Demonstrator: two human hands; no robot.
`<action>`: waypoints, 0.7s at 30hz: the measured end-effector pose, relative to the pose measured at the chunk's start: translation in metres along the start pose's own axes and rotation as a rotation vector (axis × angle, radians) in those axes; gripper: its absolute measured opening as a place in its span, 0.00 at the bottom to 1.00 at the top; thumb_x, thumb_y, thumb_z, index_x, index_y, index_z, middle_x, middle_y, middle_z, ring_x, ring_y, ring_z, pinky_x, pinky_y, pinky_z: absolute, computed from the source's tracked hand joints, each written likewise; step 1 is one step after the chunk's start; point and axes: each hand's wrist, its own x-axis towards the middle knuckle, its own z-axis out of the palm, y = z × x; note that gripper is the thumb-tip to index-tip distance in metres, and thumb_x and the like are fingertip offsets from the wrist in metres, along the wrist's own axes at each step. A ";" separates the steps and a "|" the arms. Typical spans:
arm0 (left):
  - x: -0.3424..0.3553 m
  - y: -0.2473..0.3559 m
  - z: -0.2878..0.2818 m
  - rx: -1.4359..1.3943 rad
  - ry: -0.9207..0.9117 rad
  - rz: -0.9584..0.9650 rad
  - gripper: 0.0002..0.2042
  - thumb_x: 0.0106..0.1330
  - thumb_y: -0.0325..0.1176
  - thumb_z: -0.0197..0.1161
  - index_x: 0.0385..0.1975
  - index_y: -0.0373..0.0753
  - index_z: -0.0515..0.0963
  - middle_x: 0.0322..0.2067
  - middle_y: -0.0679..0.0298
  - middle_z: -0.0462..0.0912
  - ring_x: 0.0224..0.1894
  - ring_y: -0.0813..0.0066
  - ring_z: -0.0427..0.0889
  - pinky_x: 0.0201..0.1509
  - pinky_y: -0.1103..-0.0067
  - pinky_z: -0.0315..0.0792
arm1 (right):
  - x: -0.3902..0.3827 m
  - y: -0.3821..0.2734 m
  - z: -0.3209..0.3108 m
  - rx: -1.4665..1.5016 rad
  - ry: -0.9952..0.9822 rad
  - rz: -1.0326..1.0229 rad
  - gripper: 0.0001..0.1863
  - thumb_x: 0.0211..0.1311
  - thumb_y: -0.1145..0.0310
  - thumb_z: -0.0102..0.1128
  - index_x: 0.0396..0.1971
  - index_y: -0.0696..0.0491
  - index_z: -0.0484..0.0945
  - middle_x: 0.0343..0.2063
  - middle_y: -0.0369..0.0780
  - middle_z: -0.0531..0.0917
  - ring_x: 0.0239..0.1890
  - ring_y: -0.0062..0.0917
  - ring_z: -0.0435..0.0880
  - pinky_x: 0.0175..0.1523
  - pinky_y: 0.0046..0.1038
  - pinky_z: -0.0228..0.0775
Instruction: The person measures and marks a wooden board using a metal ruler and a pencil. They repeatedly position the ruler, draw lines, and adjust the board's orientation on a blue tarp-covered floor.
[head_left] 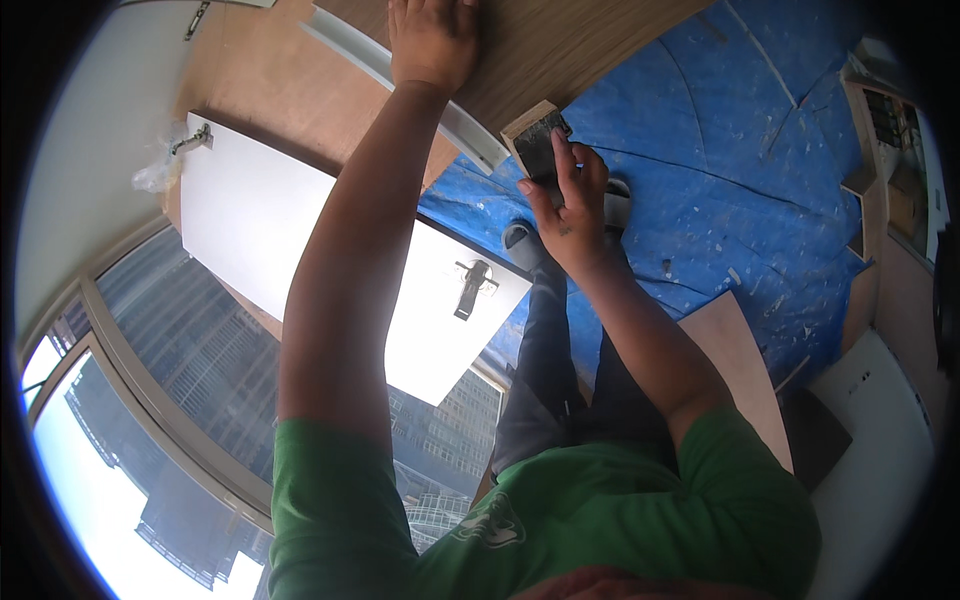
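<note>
At the top of the picture my left hand (434,42) lies flat on a brown wood-grain panel (540,50), its fingers stretched out and partly cut off by the frame. A pale channel-shaped strip (478,138) runs along the panel's edge beneath my left wrist. My right hand (575,205) is closed around a small block (535,145) with a dark face and a raw wood-coloured edge. That block is by the panel's near corner, close to the strip's end; whether it touches the panel I cannot tell.
A white cabinet door (260,205) with metal hinges (472,288) lies on my left, beside a large window (190,350). Blue sheeting (700,180) covers the floor under my feet. A pinkish board (735,350) and a white panel (870,430) are at the right.
</note>
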 end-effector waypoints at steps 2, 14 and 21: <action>-0.003 0.019 0.008 0.107 -0.224 -0.189 0.23 0.79 0.42 0.48 0.68 0.37 0.71 0.74 0.54 0.65 0.78 0.51 0.57 0.81 0.57 0.48 | -0.008 0.005 0.006 -0.044 0.014 -0.009 0.41 0.60 0.61 0.76 0.73 0.45 0.67 0.57 0.49 0.69 0.56 0.41 0.67 0.62 0.40 0.67; -0.005 0.019 0.002 0.025 -0.157 -0.171 0.21 0.78 0.40 0.48 0.64 0.38 0.74 0.71 0.54 0.70 0.75 0.53 0.63 0.80 0.58 0.51 | -0.010 0.006 0.002 -0.005 0.022 0.041 0.44 0.61 0.60 0.75 0.75 0.50 0.64 0.51 0.47 0.69 0.50 0.36 0.68 0.57 0.37 0.67; -0.004 0.017 0.009 0.013 -0.078 -0.148 0.20 0.75 0.38 0.50 0.62 0.38 0.76 0.69 0.53 0.72 0.74 0.53 0.65 0.80 0.59 0.52 | 0.002 -0.001 -0.003 -0.108 -0.038 -0.061 0.44 0.63 0.60 0.74 0.75 0.54 0.63 0.43 0.42 0.79 0.45 0.34 0.73 0.57 0.38 0.62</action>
